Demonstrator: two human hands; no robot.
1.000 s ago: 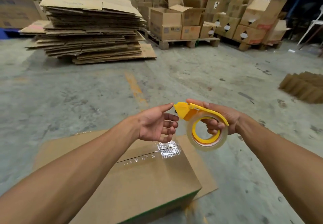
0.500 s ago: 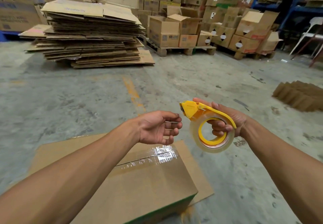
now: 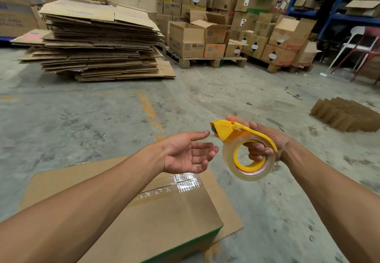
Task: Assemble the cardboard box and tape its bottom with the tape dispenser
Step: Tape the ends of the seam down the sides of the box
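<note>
A brown cardboard box (image 3: 164, 217) stands on the floor below my arms, its upward face closed with a strip of clear tape (image 3: 181, 183) along the seam. My right hand (image 3: 265, 141) grips a yellow tape dispenser (image 3: 244, 149) holding a roll of clear tape, raised above the floor to the right of the box. My left hand (image 3: 187, 153) hovers palm up over the box's far edge, fingers spread, its fingertips just short of the dispenser's head and holding nothing.
A tall stack of flattened cardboard (image 3: 98, 43) lies at the back left. Pallets with filled boxes (image 3: 205, 38) line the back wall. Folded cardboard dividers (image 3: 347, 114) lie on the floor at the right, with chairs (image 3: 362, 45) and blue racking behind.
My left hand has uncurled from a loose fist to open fingers reaching toward the dispenser. The right hand with the dispenser has stayed roughly in place.
</note>
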